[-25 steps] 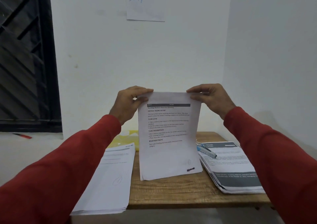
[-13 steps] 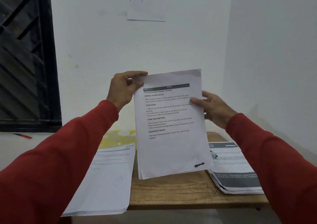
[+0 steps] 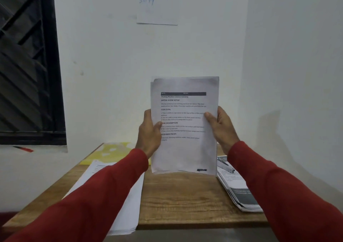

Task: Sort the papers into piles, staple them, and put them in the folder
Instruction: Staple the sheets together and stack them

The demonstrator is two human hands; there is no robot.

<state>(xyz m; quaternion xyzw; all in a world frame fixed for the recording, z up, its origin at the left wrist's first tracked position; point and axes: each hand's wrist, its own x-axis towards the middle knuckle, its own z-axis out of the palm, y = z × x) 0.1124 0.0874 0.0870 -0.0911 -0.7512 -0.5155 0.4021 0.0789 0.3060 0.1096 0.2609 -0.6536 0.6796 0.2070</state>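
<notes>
I hold a thin sheaf of printed papers (image 3: 185, 145) upright above the wooden table (image 3: 178, 204), its lower edge just over the tabletop. My left hand (image 3: 149, 134) grips its left edge at mid height, thumb on the front. My right hand (image 3: 221, 126) grips the right edge the same way. A white paper pile (image 3: 128, 212) lies at the table's left, partly under my left sleeve. A second pile with dark printed bands (image 3: 239, 195) lies at the right, with a stapler (image 3: 225, 165) on it. A yellow folder (image 3: 109, 152) lies at the back left.
White walls close off the back and right side of the table. A sheet of paper (image 3: 157, 6) is stuck on the back wall. A dark barred window (image 3: 27, 65) is at the left, with a red pen (image 3: 25, 149) on its ledge.
Both hands have slid from the top corners of the sheaf down to its side edges. The sheaf rose, then came back down and now stands straighter.
</notes>
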